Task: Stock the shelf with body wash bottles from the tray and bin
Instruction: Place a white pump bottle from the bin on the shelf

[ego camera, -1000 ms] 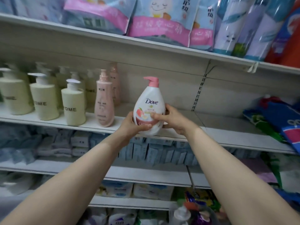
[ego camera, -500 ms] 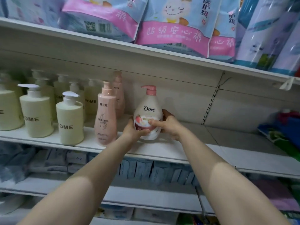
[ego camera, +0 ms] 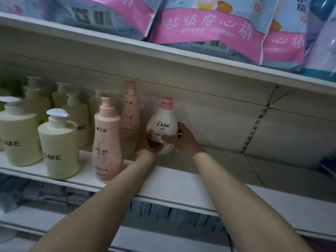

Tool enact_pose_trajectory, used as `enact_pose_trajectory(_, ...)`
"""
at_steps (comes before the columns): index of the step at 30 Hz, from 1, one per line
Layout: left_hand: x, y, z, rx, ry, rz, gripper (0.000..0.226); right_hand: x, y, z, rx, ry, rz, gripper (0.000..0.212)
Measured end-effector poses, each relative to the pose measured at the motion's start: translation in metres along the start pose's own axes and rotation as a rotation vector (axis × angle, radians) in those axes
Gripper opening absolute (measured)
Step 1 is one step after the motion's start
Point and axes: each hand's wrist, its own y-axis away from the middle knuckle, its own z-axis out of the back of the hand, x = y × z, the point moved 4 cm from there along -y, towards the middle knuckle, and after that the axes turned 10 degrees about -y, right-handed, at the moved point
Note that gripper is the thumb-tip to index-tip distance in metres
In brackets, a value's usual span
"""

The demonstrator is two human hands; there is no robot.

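A white Dove body wash bottle [ego camera: 161, 124] with a pink pump stands upright deep on the white shelf [ego camera: 174, 180], near the back wall. My left hand [ego camera: 145, 145] cups its lower left side and my right hand [ego camera: 181, 140] grips its right side, thumb across the label. Just left of it stand two tall pink bottles, one at the front [ego camera: 107, 142] and one behind [ego camera: 130, 113].
Several pale yellow pump bottles [ego camera: 58, 144] fill the shelf's left part. Pink and blue soft packs [ego camera: 205, 30] overhang from the shelf above. Blue packs line the shelf below [ego camera: 163, 210]. A blue package [ego camera: 329, 166] lies at the far right.
Both hands have carried the Dove bottle from the shelf's front edge back toward the wall, beside the rear pink bottle. The view has moved closer and tilted up.
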Motion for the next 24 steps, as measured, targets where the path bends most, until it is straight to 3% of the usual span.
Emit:
enact_pose_trajectory(7, 0.002, -0.013, 0.002, -0.071, -0.012, -0.017, 0.068, 0.003, -0.015, -0.001, -0.046, 0.038, 0.058, 0.072)
enact_pose_trajectory(12, 0.000, -0.023, -0.005, -0.110, -0.030, -0.031, 0.053, -0.015, -0.038, -0.004, -0.095, 0.092, 0.093, 0.102)
enact_pose_trajectory(17, -0.004, -0.027, -0.006, -0.118, -0.154, -0.072, 0.030, -0.009, -0.030, -0.002, -0.115, 0.142, 0.107, 0.107)
enact_pose_trajectory(24, -0.008, -0.019, -0.004, -0.085, -0.214, -0.079, 0.025, -0.013, -0.026, 0.001, -0.125, 0.186, 0.079, 0.074)
